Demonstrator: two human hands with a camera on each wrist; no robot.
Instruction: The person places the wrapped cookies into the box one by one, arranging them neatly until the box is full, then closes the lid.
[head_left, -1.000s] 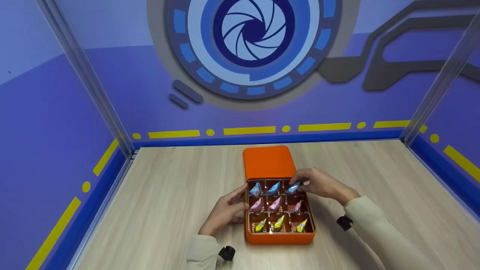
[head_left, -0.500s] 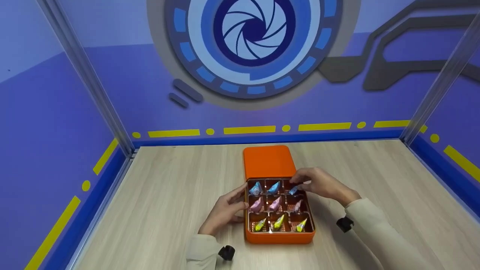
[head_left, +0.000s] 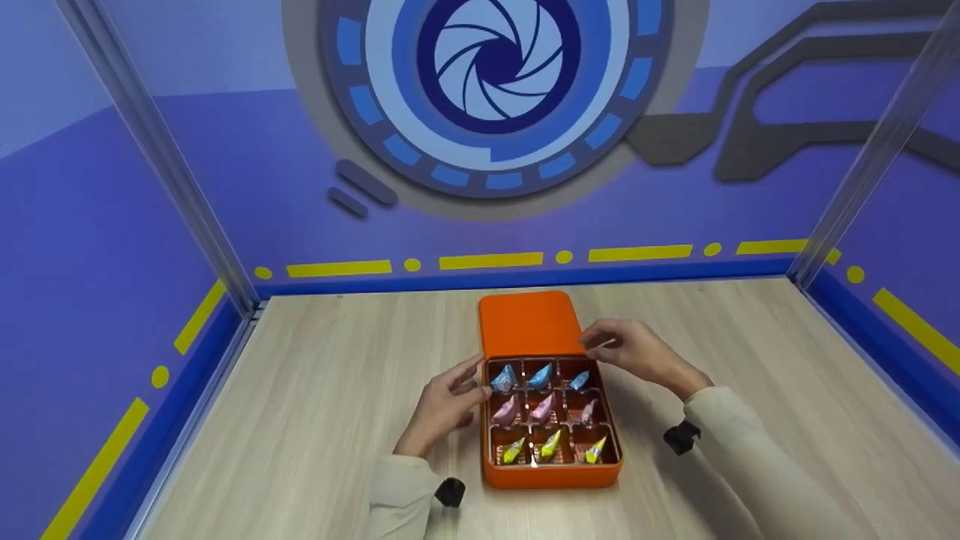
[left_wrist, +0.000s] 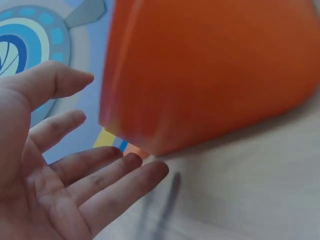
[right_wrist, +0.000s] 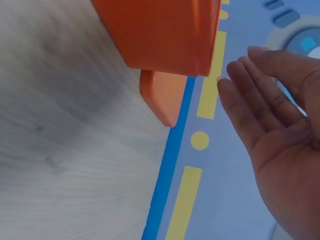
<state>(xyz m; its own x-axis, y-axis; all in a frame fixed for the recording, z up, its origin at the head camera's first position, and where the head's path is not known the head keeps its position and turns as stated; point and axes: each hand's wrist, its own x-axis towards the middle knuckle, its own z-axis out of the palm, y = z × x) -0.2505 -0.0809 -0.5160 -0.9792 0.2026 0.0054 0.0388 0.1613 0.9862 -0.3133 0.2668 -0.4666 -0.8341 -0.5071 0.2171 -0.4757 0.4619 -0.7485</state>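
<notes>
An orange box (head_left: 551,477) stands on the table with a clear divided insert inside. Each compartment bears one small wrapped candy: a back row of blue ones, the rightmost blue candy (head_left: 580,380) lying low, a pink candy (head_left: 543,409) in the middle of the centre row, and a yellow candy (head_left: 550,445) in the front row. My right hand (head_left: 637,352) hovers by the box's back right corner, holding nothing, its fingers loosely bent in the right wrist view. Beside the box's left wall is my left hand (head_left: 442,411), fingers spread and relaxed, its palm bare in the left wrist view.
Right behind the box lies its orange lid (head_left: 529,322), flat on the wooden table (head_left: 337,390). Printed blue-purple panels (head_left: 225,172) enclose the back and both sides, with metal posts at the corners.
My right hand has let go of the rightmost blue candy, which stays in its compartment, and has lifted up and back. My left fingers have eased off the box's side. The view has shifted slightly.
</notes>
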